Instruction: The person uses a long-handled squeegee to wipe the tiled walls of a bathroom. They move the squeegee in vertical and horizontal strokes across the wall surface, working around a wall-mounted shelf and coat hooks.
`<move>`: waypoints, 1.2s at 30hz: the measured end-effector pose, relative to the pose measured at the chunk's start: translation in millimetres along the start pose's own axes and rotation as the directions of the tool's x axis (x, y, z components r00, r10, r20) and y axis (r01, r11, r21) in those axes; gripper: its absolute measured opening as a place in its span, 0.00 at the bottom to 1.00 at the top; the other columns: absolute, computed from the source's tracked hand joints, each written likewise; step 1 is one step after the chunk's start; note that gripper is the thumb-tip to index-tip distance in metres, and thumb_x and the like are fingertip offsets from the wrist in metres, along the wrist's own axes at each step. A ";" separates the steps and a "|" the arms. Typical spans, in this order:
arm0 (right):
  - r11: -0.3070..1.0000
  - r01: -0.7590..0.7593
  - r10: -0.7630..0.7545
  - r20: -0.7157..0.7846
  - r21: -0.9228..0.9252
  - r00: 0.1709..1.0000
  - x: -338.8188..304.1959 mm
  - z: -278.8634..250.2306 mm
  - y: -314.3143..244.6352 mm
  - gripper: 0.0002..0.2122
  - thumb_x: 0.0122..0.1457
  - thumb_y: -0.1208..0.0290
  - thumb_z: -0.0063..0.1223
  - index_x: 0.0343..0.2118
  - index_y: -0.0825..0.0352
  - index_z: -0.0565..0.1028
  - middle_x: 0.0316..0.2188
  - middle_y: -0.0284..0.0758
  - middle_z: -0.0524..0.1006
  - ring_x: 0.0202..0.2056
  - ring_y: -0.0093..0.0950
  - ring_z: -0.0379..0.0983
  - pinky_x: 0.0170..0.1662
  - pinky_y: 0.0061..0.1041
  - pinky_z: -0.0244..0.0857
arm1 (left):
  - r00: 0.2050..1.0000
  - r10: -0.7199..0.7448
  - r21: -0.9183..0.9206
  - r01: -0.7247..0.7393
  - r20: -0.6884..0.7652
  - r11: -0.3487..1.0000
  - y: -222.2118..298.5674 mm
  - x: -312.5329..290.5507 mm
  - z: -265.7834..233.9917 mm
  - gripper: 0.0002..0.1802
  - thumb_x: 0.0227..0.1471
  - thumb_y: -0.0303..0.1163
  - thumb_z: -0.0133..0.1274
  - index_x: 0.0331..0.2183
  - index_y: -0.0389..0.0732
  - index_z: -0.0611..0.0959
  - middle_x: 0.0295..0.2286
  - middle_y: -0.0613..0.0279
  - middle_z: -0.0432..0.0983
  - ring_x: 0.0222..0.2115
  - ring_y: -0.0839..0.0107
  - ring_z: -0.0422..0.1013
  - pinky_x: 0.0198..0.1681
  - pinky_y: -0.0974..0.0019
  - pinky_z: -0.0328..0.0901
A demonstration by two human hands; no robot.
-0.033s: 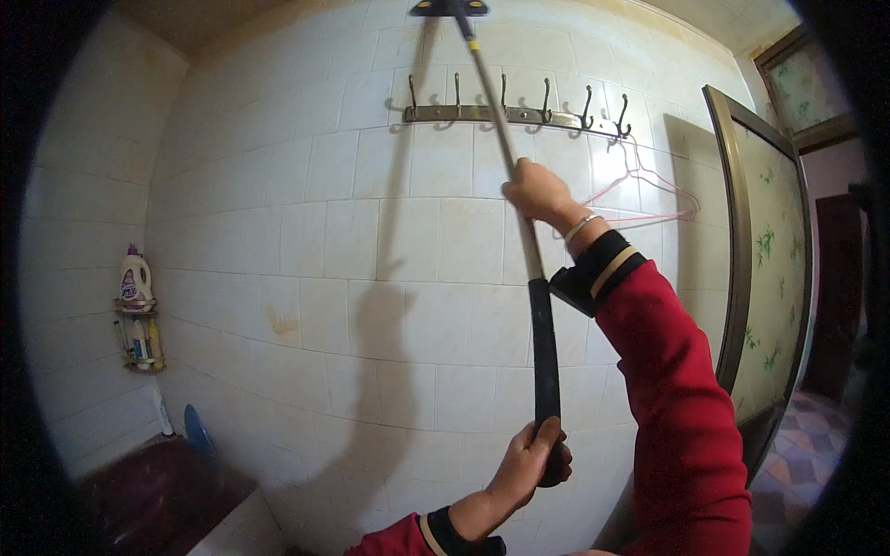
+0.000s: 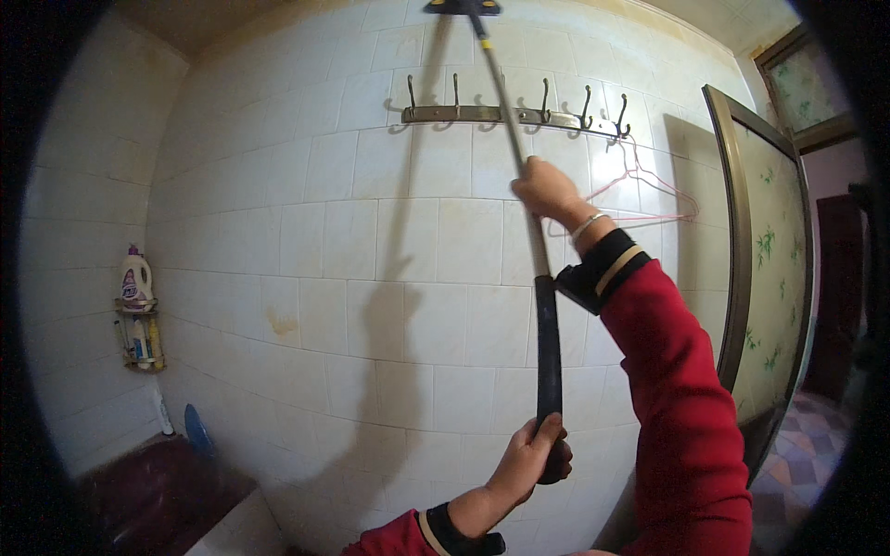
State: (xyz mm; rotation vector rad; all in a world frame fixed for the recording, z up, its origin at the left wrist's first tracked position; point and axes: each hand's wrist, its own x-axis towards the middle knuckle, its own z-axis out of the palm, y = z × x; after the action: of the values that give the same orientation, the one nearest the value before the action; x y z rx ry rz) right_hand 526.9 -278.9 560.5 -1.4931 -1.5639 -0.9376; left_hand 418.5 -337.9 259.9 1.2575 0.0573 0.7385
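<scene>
A long-handled cleaning tool runs up the white tiled wall, with a black grip below, a metal pole and a yellow ring near the top. Its wide dark head is cut off by the upper picture edge, so its exact kind is unclear. My left hand is wrapped round the bottom of the black grip. Higher up, my right hand closes round the metal pole. The pole passes in front of a metal hook rail, hiding part of it.
A pink clothes hanger hangs from the rail's right end. Beside it stands a framed patterned glass door. At left, a corner shelf carries a detergent bottle and smaller bottles, above a dark red basin.
The tool's head and upper pole have shifted slightly right along the wall. My right hand has moved a little right with the pole; my left hand stays almost in place.
</scene>
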 end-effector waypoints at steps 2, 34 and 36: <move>0.997 -0.075 0.075 -0.066 0.001 0.995 3.9 -12.0 34.6 0.12 0.43 0.69 0.42 0.26 0.74 0.69 0.22 0.47 0.73 0.26 0.40 0.72 0.32 0.32 0.65 | 0.999 0.025 0.048 -0.026 0.029 0.999 2.1 9.8 7.7 0.22 0.50 0.49 0.41 0.28 0.37 0.66 0.16 0.62 0.66 0.15 0.72 0.65 0.18 0.70 0.63; 0.969 -0.009 -0.021 0.120 0.246 0.993 -127.3 122.1 -72.4 0.18 0.47 0.67 0.42 0.36 0.75 0.56 0.21 0.52 0.71 0.25 0.49 0.69 0.29 0.41 0.64 | 0.936 0.039 -0.067 -0.067 -0.349 0.996 -112.0 -89.8 -96.4 0.17 0.51 0.44 0.41 0.20 0.43 0.71 0.10 0.66 0.62 0.08 0.72 0.57 0.10 0.71 0.56; 0.957 -0.037 -0.031 0.225 0.288 0.974 -124.8 128.8 -91.4 0.18 0.47 0.67 0.42 0.36 0.75 0.56 0.22 0.52 0.71 0.26 0.49 0.69 0.31 0.41 0.63 | 0.922 0.026 -0.087 -0.064 -0.387 0.994 -115.5 -93.3 -93.8 0.19 0.52 0.46 0.39 0.17 0.45 0.66 0.09 0.69 0.58 0.07 0.77 0.53 0.09 0.75 0.52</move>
State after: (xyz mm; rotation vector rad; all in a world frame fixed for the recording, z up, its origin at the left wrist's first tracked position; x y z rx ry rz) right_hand 433.3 -221.8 391.7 -1.4270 -1.7753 -0.5174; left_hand 361.2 -322.0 94.7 1.0073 0.3119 1.0108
